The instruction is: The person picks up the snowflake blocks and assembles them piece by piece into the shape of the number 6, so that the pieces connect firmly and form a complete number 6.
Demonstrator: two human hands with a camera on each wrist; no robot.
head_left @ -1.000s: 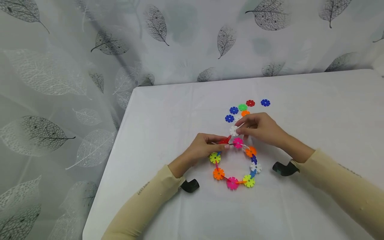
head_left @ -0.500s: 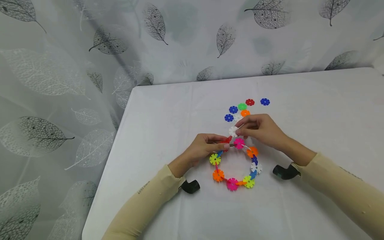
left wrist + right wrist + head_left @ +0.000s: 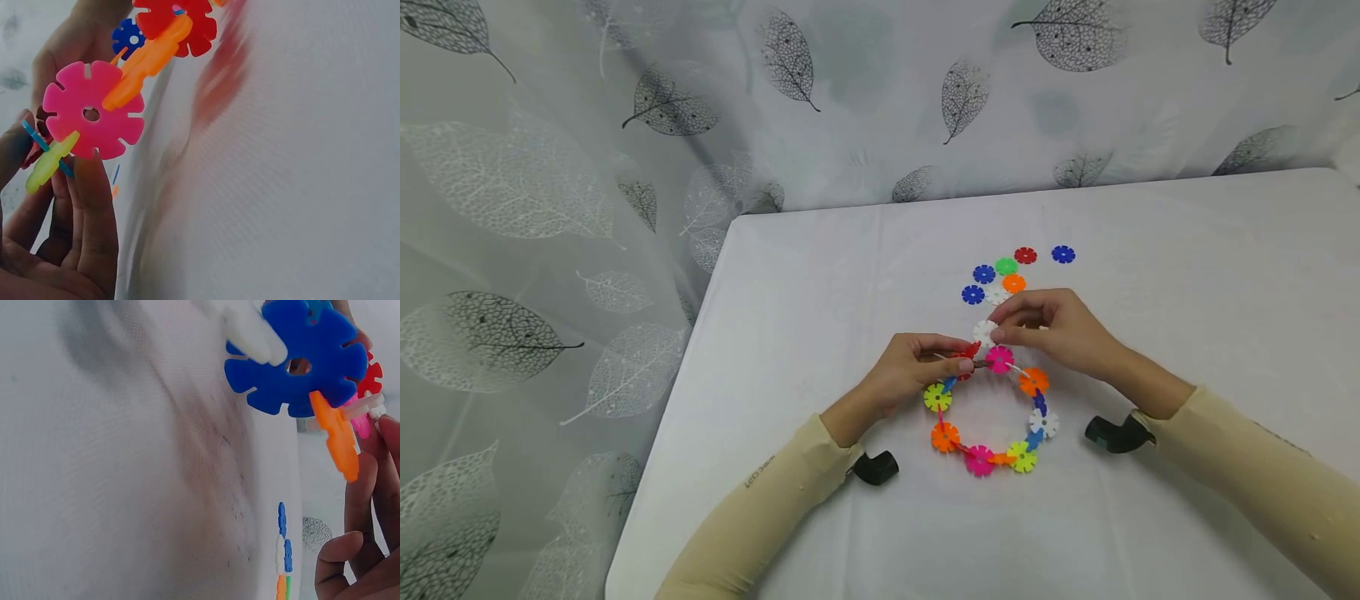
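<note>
A ring of linked, notched plastic discs in several colours hangs between the two hands. My left hand (image 3: 910, 367) pinches a red disc (image 3: 967, 350) at the ring's upper left. My right hand (image 3: 1056, 321) holds a white disc (image 3: 984, 333) between thumb and fingertips, with its lower edge right at the red piece. Beside them is a pink disc (image 3: 1000, 360) of the ring. The left wrist view shows another pink disc (image 3: 62, 94) joined to an orange one (image 3: 153, 59). In the right wrist view, a blue disc (image 3: 269, 378) and an orange disc (image 3: 337, 440) hang close.
Several loose discs lie beyond the hands, among them a red one (image 3: 1026, 256), a green one (image 3: 1006, 267) and a blue one (image 3: 1063, 254). The white-covered table (image 3: 820, 283) meets a leaf-print curtain (image 3: 865, 100) at the back and left. Black wrist mounts (image 3: 876, 468) stick out from the sleeves.
The right hand and the white disc have shifted slightly down. The ring's right side has moved a little right and down. Both hands keep their hold.
</note>
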